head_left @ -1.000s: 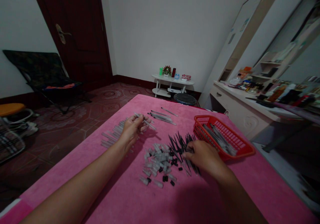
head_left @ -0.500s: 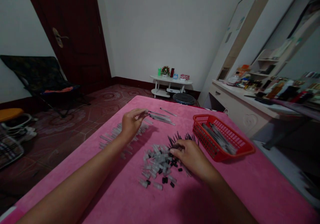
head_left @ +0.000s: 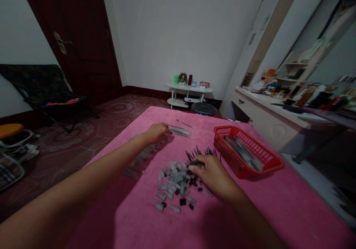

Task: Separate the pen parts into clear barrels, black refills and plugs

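Note:
My left hand is stretched far forward over the pink table, its fingers closed at the near end of a small group of grey pen tubes; what it holds is hidden. My right hand rests on a pile of thin black pen refills, with fingertips pinched on one of them. To its left lies a heap of clear caps and small black plugs. A row of clear pen barrels lies under my left forearm.
A red plastic basket with several assembled pens stands at the right of the table. Beyond are a dark red door, a folding chair, a low white shelf and a cluttered white dresser.
My left hand has moved forward from the barrel row to the grey tubes at the far side. My right hand shifted slightly left on the black refills. The camera view tilted a little.

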`<state>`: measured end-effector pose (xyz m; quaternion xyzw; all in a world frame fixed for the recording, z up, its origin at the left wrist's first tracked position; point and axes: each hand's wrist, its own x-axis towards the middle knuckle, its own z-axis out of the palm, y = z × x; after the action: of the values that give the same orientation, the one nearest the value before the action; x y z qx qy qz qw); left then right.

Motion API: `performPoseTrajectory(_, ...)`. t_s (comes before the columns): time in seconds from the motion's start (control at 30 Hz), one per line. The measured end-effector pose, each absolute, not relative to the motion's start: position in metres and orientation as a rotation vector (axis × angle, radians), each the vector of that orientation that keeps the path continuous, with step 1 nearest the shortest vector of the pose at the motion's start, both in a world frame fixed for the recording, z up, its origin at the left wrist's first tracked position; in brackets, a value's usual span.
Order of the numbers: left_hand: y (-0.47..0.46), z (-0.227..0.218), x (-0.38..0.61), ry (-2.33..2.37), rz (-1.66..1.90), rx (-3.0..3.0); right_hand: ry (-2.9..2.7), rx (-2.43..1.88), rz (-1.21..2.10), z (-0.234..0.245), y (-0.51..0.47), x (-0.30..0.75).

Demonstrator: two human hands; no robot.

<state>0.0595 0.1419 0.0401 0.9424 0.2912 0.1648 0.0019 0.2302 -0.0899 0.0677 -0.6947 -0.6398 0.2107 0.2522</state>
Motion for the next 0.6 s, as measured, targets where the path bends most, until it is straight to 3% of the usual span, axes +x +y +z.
performPoseTrajectory(0.6, 0.113, 0.022, 0.123, 0.893, 0.503, 3.009, -1.722, -1.864, 0.570, 0.066, -0.088, 0.232)
